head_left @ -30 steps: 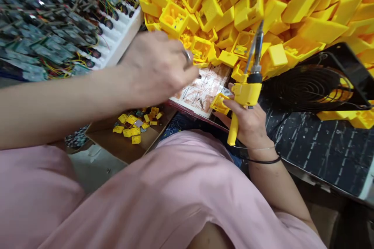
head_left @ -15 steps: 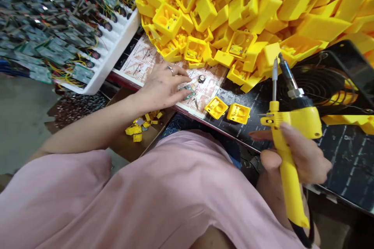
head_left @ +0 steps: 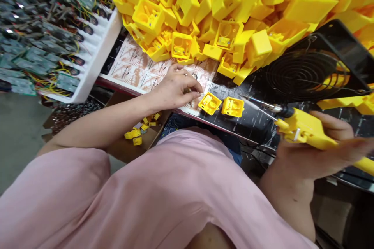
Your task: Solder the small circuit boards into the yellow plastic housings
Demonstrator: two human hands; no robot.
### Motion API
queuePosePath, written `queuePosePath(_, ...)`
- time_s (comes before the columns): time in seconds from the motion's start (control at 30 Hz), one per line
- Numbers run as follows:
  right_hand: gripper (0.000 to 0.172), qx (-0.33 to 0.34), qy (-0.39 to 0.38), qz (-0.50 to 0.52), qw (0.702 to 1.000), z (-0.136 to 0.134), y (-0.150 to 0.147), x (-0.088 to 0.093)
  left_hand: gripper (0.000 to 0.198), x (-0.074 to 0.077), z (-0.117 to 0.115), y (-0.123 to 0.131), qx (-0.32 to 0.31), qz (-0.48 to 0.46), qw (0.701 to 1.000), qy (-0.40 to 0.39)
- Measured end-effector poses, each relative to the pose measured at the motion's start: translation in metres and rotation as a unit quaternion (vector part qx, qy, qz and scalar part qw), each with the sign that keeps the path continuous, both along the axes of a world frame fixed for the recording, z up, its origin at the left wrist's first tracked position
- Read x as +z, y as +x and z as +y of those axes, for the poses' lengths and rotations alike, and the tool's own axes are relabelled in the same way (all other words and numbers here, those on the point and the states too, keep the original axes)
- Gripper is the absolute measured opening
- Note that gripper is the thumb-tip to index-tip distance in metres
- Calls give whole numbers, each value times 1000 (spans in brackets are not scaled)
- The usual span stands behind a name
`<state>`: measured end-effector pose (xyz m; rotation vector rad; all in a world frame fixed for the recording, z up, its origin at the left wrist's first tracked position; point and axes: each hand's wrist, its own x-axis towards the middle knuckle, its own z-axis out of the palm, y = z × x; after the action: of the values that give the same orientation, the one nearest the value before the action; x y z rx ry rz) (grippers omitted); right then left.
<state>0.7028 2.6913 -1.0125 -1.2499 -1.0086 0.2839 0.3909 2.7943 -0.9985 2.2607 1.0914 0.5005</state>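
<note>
My left hand (head_left: 178,87) rests over the printed paper (head_left: 131,68), thumb and forefinger pinched together. What they hold is too small to make out. Just right of these fingertips sits a small open yellow plastic housing (head_left: 209,103), and a second yellow housing (head_left: 233,107) lies beside it. A small round part (head_left: 194,76) shows partly behind my left fingers. In my right hand (head_left: 309,159) is a yellow soldering gun (head_left: 309,126) with a solder feed tube. Its metal tip points left, near the second housing and apart from it.
Many yellow housings (head_left: 198,7) are heaped at the back. A black fan (head_left: 309,66) stands at the right. On the left, a white foam tray (head_left: 101,50) holds wired circuit boards (head_left: 37,42). Below the table edge, a cardboard box (head_left: 122,140) contains yellow pieces.
The soldering gun has swung from pointing upward to pointing left, toward the housings. My left hand has shifted right and its thumb and forefinger have closed. The view has shifted slightly.
</note>
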Motion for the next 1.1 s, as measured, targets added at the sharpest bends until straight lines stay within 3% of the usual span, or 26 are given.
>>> queuePosePath(0.1, 40, -19, 71, 4, 997, -5, -9, 1, 11, 2, 1, 3, -4, 6, 1000, -24)
queuePosePath(0.2, 26, -1, 90, -8, 996, -5, -16, 4, 13, 5, 0, 5, -1, 12, 999, -46)
queuePosePath(0.37, 32, 76, 69, -60, 993, -15, -15, 6, 16, 12, -6, 10, 18, 25, 998, -61)
queuePosePath(0.47, 35, 87, 52, -111, 989, -27, -17, 6, 17, 15, -7, 15, 28, 43, 997, -51)
queuePosePath(0.6, 53, 159, 21, -187, 969, -38, -24, 12, 16, 16, -5, 23, 24, 72, 997, -31)
queuePosePath(0.7, 43, 206, 14, -264, 942, -37, -30, 18, 14, 17, -1, 27, 4, 97, 995, -3)
queuePosePath(0.8, 28, 206, 9, -316, 926, -33, -37, 24, 13, 20, 3, 30, -20, 122, 992, 13)
queuePosePath(0.93, 30, 204, 14, -334, 920, -27, -44, 29, 15, 24, 6, 32, -42, 155, 986, 36)
queuePosePath(1.1, 31, 231, 53, -411, 880, -21, -39, 38, 16, 29, 10, 36, -68, 177, 980, 59)
